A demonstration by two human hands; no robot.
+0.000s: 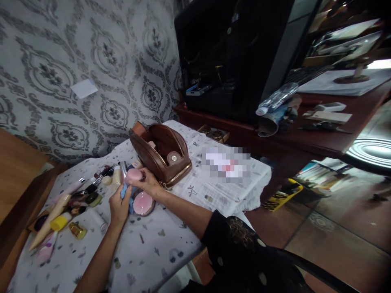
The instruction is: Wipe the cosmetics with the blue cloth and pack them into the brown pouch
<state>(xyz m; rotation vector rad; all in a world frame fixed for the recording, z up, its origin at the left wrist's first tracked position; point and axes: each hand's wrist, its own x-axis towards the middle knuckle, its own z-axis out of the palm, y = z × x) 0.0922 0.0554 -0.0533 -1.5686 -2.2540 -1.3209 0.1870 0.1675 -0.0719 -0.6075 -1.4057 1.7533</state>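
My right hand [148,184] pinches the edge of a round pink compact [133,175] and tilts it above the table. Against its lower side is my left hand [118,206], closed around a crumpled blue cloth [123,191]. A second pink round piece, glossy like a compact [143,203], lies on the cloth-covered table just below my hands. Behind them an unzipped brown handbag [171,163] stands with its mouth gaping. To the left is a spread of cosmetics, among them a cream-coloured tube [116,176] and a yellow-capped item [60,221].
A patterned white cloth [159,248] covers the table. On its right side lies a blurred-out white and red item [226,165]. At the back right, a wooden desk carries a large dark screen [220,61] and a clear plastic bottle [277,99]. A yellow crate [282,196] is on the floor.
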